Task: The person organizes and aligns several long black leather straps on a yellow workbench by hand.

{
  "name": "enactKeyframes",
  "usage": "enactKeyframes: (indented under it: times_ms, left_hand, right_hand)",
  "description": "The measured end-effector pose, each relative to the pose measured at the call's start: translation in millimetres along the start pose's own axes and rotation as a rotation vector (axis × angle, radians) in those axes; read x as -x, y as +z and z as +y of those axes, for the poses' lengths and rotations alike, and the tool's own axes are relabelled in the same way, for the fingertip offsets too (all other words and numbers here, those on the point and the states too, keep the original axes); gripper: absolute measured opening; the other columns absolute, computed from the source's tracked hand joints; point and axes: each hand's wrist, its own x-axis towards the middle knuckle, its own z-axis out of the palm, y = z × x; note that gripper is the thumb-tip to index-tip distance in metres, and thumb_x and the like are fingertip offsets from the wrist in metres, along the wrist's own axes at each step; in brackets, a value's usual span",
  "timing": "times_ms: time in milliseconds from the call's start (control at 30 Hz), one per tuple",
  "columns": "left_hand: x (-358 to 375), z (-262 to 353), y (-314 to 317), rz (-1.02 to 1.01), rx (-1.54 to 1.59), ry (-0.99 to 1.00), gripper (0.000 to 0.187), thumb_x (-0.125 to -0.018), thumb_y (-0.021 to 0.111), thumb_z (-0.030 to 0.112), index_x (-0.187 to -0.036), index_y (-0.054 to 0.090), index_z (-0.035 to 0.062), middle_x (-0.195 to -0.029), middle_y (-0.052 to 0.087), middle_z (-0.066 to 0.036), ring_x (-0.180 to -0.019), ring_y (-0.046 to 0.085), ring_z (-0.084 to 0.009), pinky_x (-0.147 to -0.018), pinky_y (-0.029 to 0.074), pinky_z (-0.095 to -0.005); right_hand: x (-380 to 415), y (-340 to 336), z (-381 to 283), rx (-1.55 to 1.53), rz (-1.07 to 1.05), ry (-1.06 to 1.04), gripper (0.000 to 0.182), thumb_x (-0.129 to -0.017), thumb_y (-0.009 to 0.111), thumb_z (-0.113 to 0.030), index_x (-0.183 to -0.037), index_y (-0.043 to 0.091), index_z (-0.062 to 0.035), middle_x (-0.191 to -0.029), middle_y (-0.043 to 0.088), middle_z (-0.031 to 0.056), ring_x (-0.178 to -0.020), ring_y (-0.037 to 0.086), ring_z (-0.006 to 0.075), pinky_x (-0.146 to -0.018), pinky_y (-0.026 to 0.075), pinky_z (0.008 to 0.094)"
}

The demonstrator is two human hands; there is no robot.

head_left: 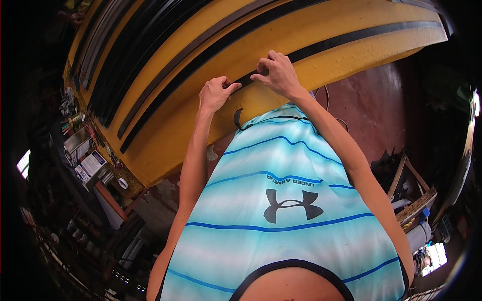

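Observation:
A long black strip (341, 40) lies along the near edge of the yellow table (311, 22). My left hand (215, 94) has its fingers curled and its thumb at the strip; it pinches the strip's near part. To the right, my right hand (276, 73) is at the same strip, fingers bent and thumb pointing left, with its fingertips pressed on the strip. Between the two hands a short piece of the strip shows. A small black loop (238, 119) hangs at the table edge, close to my shirt.
More black and grey strips (201, 55) run across the table beyond my hands. Boxes and papers (91, 164) stand at the left. A wooden frame (414, 203) is on the red floor (369, 100) side at the right. Another person's hand (76, 19) shows at the top left.

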Motion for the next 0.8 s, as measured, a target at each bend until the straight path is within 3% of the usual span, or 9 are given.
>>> enactKeyframes:
  times_ms: [800]
  left_hand:
    - [-0.4,0.8,-2.7,-0.013,0.008,-0.008,0.042,-0.086,0.079,0.045,-0.083,0.073,0.0036,-0.064,0.068,-0.007,-0.059,0.068,-0.015,-0.06,0.05,-0.0317]
  right_hand:
    - [-0.5,0.4,0.6,0.02,0.024,-0.046,0.034,-0.077,0.084,-0.039,-0.087,0.07,-0.0099,-0.094,0.057,0.0076,-0.094,0.057,0.0273,-0.089,0.044,0.0399]
